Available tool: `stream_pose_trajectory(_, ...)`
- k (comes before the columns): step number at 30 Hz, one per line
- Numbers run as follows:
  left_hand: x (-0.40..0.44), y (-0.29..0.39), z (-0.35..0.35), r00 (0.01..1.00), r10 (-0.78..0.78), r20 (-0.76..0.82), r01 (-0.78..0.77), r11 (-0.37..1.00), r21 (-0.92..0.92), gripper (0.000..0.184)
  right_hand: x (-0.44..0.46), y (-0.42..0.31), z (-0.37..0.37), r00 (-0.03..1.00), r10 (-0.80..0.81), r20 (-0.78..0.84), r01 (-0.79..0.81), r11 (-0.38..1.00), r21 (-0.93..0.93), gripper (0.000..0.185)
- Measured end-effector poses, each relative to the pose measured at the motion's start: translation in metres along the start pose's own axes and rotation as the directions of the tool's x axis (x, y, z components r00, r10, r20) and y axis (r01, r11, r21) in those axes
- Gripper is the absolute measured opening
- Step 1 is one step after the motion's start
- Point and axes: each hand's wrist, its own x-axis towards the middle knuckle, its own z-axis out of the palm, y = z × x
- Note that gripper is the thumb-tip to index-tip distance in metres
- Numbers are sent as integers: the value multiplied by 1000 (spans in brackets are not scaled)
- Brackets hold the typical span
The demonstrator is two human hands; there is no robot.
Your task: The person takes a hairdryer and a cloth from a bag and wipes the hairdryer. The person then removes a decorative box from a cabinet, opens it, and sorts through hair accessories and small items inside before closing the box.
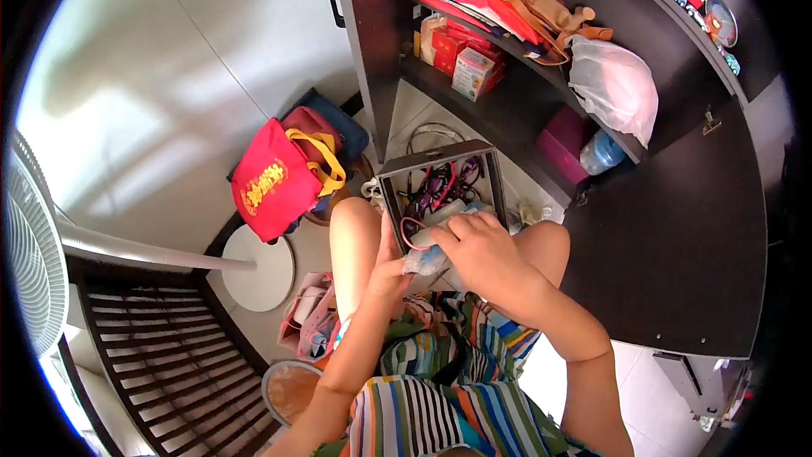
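Note:
A dark open box (pixel 436 154) with tangled purple and black cords (pixel 444 186) inside rests between the knees. My left hand (pixel 389 264) is at its near left corner, fingers closed on a clear plastic packet (pixel 427 261) with something blue in it. From the right, my right hand (pixel 484 250) reaches over the box's near edge, its fingers bent onto the top of the same packet. A pink loop (pixel 408 233) shows beside the packet. The fingertips of my right hand are partly hidden.
An open dark cabinet (pixel 474 89) with shelves holds red boxes, bags and a plastic-wrapped pink item (pixel 613 85). A red bag (pixel 272 178) stands left of the box. A white fan (pixel 34 245), slatted rack (pixel 169 347) and pink bag (pixel 309 322) are at lower left.

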Motion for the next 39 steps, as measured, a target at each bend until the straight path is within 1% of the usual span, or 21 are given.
stream_pose_trajectory(6, 1, -3, 4, 1000, 8, -22, -7, 999, 44, 97, -4, 2, -5, 1000, 14, 19, -14, 1000, 11, 18)
stream_pose_trajectory(9, 3, -7, -3, 999, 23, 24, -23, 999, 36, 96, -6, 3, -1, 999, 23, 40, -23, 1000, 11, 18)
stream_pose_trajectory(15, 2, -10, -4, 1000, -20, 17, 19, 997, 77, 97, -9, 9, 10, 996, 78, 49, -82, 994, 71, 27)
stream_pose_trajectory(16, 3, -11, -6, 1000, -18, 18, 16, 995, 97, 97, -9, 10, 12, 992, 98, 84, -107, 987, 117, 33)
stream_pose_trajectory(18, 8, -22, -24, 1000, -12, 2, 12, 987, 159, 99, -11, 12, 21, 991, 122, 59, -128, 985, 116, 36)
stream_pose_trajectory(19, 8, -23, -21, 999, -46, 14, 44, 990, 135, 94, -14, 15, 26, 988, 152, 41, -156, 982, 106, 38)
stream_pose_trajectory(20, 8, -28, -29, 997, -76, -28, 79, 989, 127, 92, -18, 20, 31, 988, 152, -9, -147, 965, 216, 40)
stream_pose_trajectory(21, 10, -33, -37, 991, -112, -67, 120, 986, 119, 89, -23, 22, 36, 983, 161, -87, -141, 969, 203, 38)
stream_pose_trajectory(23, 3, -32, -23, 975, -179, -129, 195, 973, 126, 84, -36, 29, 38, 948, 220, -230, -173, 963, 208, 36)
stream_pose_trajectory(25, 4, -44, -48, 974, -206, -88, 214, 972, 94, 75, -56, 46, 49, 905, 300, -301, -191, 920, 342, 32)
stream_pose_trajectory(26, 6, -51, -68, 969, -234, -81, 241, 966, 97, 70, -67, 51, 47, 859, 367, -357, -245, 907, 342, 26)
stream_pose_trajectory(27, 8, -56, -84, 963, -256, -79, 264, 959, 101, 65, -79, 56, 45, 828, 455, -326, -321, 863, 389, 25)
stream_pose_trajectory(29, 6, -55, -84, 941, -332, -57, 336, 938, 80, 57, -109, 66, 41, 752, 609, -253, -446, 752, 485, 22)
stream_pose_trajectory(30, 8, -58, -90, 942, -327, -78, 333, 940, 76, 57, -124, 72, 49, 699, 651, -296, -499, 740, 451, 18)
stream_pose_trajectory(32, 16, -63, -100, 930, -345, -130, 354, 933, 59, 57, -150, 81, 68, 675, 646, -356, -513, 759, 401, 17)
stream_pose_trajectory(33, 21, -66, -109, 914, -378, -149, 386, 922, 24, 65, -159, 81, 72, 667, 640, -382, -519, 767, 378, 16)
stream_pose_trajectory(34, 20, -63, -97, 924, -338, -178, 361, 925, 117, 66, -160, 79, 72, 675, 573, -465, -458, 820, 344, 17)
stream_pose_trajectory(35, 18, -60, -84, 933, -296, -206, 338, 917, 212, 67, -159, 79, 71, 655, 581, -484, -460, 814, 354, 18)
stream_pose_trajectory(36, 17, -60, -77, 934, -278, -226, 330, 912, 242, 66, -159, 81, 70, 634, 588, -502, -460, 809, 367, 18)
stream_pose_trajectory(37, 18, -63, -70, 933, -281, -224, 336, 904, 265, 66, -157, 82, 72, 605, 601, -522, -466, 799, 381, 19)
stream_pose_trajectory(39, 25, -82, -51, 919, -339, -199, 386, 876, 289, 65, -147, 96, 111, 445, 647, -619, -484, 755, 442, 14)
